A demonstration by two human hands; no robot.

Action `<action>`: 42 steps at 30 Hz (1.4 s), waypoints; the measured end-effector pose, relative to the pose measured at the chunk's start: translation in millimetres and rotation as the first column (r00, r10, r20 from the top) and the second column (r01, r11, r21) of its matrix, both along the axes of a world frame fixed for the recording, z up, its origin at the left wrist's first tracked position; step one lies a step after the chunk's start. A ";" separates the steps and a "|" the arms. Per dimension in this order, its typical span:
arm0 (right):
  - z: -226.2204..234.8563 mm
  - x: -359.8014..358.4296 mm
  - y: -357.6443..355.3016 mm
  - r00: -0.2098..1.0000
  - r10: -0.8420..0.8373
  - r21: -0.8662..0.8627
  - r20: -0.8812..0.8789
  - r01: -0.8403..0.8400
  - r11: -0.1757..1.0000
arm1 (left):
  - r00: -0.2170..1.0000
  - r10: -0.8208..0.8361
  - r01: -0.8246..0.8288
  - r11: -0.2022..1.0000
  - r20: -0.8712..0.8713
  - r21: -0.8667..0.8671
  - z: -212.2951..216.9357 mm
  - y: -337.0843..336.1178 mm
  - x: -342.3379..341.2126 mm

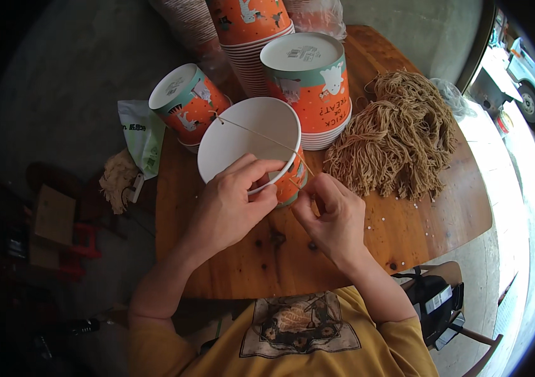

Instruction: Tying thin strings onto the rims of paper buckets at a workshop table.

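I see my left hand (233, 204) holding the orange paper cup (251, 147) by its rim; beside the cup, my right hand (330, 217) pinches the thin tan string (261, 134).

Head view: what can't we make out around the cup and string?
- String end: hidden inside right hand fingers.
- Cup near rim and side: covered by left hand.
- Cup stacks: cut off by top edge.
- White specks on table: too small to identify.

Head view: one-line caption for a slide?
Left hand grips an orange paper bucket while the right hand pinches tan string at its rim.
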State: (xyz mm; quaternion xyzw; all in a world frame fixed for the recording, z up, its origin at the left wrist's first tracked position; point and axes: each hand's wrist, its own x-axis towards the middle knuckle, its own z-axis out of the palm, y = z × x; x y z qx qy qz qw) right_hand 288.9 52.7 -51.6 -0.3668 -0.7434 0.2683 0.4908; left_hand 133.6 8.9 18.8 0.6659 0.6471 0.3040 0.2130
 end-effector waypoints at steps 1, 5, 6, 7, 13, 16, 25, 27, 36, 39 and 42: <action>-0.5 0.1 0.0 1.000 0.013 -0.014 -0.003 -0.013 1.000 | 1.000 -0.006 0.006 1.000 -0.011 0.013 0.0 0.4 -0.4; 1.9 -2.4 1.0 1.000 0.026 -0.027 -0.004 -0.026 0.999 | 1.000 -0.004 0.004 1.000 -0.003 0.014 -1.2 0.3 -0.8; 2.7 -1.7 0.0 1.000 0.026 -0.029 -0.001 -0.026 0.999 | 1.000 -0.003 0.003 1.000 0.004 0.013 -2.2 -0.1 -0.3; 3.7 -1.3 -0.5 1.000 0.031 -0.061 -0.001 -0.031 0.998 | 1.000 -0.002 0.002 1.000 0.009 0.013 -2.9 0.2 -0.3; 2.3 -3.6 2.6 0.998 0.034 -0.086 -0.058 -0.038 0.996 | 0.999 -0.033 0.033 0.999 -0.021 0.026 -3.4 0.7 3.6; -0.4 -3.9 5.9 0.997 0.040 -0.102 -0.062 -0.046 0.994 | 0.999 -0.039 0.039 0.999 -0.017 0.003 -2.5 2.6 5.9; -0.8 -2.8 6.3 0.996 0.057 -0.146 -0.065 -0.066 0.987 | 0.980 -0.140 0.180 0.928 0.144 -0.326 1.5 25.6 -7.9; 1.0 -1.0 5.8 0.997 0.058 -0.155 -0.042 -0.064 0.986 | 0.982 -0.162 0.186 0.917 0.096 -0.353 3.1 32.3 -8.1; 18.7 31.4 27.4 0.940 0.219 0.123 0.261 -0.258 0.958 | 0.967 -0.139 0.177 0.970 -0.212 0.169 -3.5 22.2 -8.8; 39.6 41.3 39.0 0.894 0.266 0.234 0.362 -0.363 0.902 | 0.988 -0.138 0.152 0.962 -0.075 0.225 -5.3 20.3 -7.4; 47.7 40.8 50.4 0.870 0.327 0.329 0.369 -0.452 0.830 | 0.984 -0.158 0.138 0.971 0.086 0.197 -9.9 27.3 -4.2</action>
